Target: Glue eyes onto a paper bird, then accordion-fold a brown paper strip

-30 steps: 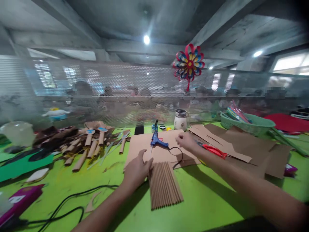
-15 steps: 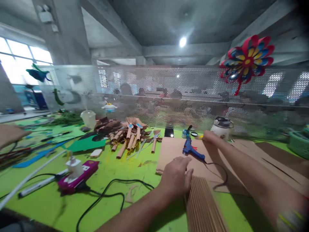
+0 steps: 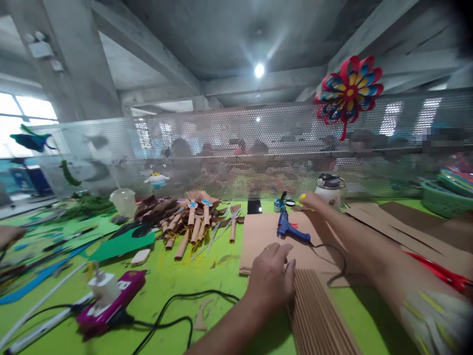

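My left hand (image 3: 271,276) is closed at the far end of a pleated strip of brown paper (image 3: 320,313), its fingers curled and partly hidden. Just beyond its fingertips lies a blue glue gun (image 3: 290,228), nozzle toward me, on a stack of brown paper sheets (image 3: 258,229). My right hand (image 3: 313,203) reaches out past the glue gun, with its fingers pinched on a small yellow thing (image 3: 303,196) too small to name. A small open jar of blue paint (image 3: 279,205) stands to its left, and a white jug with a black lid (image 3: 328,190) to its right.
Brown paper tassel-like pieces (image 3: 197,222) lie in a heap left of centre. A purple power strip (image 3: 111,303) with black cables sits at front left. Red-handled scissors (image 3: 443,273) lie at right. A perforated screen (image 3: 229,143) closes off the table's back, with a red paper flower (image 3: 350,92) on it.
My right hand has risen slightly from the table beside the paint jar, the yellow thing at its fingertips. My left hand stays on the pleated paper. The view has turned a little right.
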`<state>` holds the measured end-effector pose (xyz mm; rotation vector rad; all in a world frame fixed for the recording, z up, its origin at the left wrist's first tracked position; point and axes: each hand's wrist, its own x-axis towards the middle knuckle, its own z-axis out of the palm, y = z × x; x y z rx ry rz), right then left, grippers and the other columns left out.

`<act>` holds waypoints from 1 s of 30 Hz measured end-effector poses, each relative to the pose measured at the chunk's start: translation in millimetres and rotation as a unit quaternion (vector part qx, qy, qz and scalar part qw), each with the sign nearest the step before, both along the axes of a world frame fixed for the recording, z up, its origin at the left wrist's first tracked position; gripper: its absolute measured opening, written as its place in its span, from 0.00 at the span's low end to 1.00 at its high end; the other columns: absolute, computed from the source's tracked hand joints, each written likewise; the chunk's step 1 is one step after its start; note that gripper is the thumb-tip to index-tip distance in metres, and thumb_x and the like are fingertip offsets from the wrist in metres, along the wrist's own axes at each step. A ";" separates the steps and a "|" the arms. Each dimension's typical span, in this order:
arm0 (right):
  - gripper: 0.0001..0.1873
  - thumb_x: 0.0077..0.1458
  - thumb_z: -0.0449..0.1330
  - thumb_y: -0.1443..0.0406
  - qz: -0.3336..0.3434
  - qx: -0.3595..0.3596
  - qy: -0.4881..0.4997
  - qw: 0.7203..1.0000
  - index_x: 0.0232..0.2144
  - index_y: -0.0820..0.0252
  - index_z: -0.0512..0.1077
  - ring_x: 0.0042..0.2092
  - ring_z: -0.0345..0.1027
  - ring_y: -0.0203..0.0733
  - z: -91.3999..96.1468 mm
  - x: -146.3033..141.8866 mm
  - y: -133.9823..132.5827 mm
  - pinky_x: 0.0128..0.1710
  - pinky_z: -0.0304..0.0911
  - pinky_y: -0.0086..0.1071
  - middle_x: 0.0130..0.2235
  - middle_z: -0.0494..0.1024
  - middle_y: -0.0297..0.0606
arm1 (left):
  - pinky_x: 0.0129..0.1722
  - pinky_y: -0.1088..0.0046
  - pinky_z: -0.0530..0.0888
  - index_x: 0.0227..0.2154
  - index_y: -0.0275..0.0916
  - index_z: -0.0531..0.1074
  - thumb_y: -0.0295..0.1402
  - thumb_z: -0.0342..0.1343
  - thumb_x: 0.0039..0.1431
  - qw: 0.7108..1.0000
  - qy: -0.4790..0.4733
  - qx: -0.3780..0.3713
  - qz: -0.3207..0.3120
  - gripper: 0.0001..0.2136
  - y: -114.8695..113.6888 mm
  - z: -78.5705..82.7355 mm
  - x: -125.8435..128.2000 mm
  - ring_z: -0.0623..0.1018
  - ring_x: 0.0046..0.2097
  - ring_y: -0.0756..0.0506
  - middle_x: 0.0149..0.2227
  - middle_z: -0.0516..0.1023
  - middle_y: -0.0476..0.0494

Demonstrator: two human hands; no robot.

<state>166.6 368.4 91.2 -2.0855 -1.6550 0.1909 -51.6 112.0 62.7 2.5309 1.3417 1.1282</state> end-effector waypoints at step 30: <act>0.28 0.42 0.64 0.68 0.405 0.037 0.495 0.768 0.49 0.59 0.68 0.45 0.65 0.44 -8.1 12.9 -242.7 0.43 0.64 0.37 0.48 0.71 0.42 | 0.19 0.80 0.53 0.38 0.32 0.73 0.45 0.54 0.56 0.835 -0.273 -0.437 -0.194 0.18 -14.0 17.8 11.4 0.60 0.18 0.56 0.16 0.63 0.54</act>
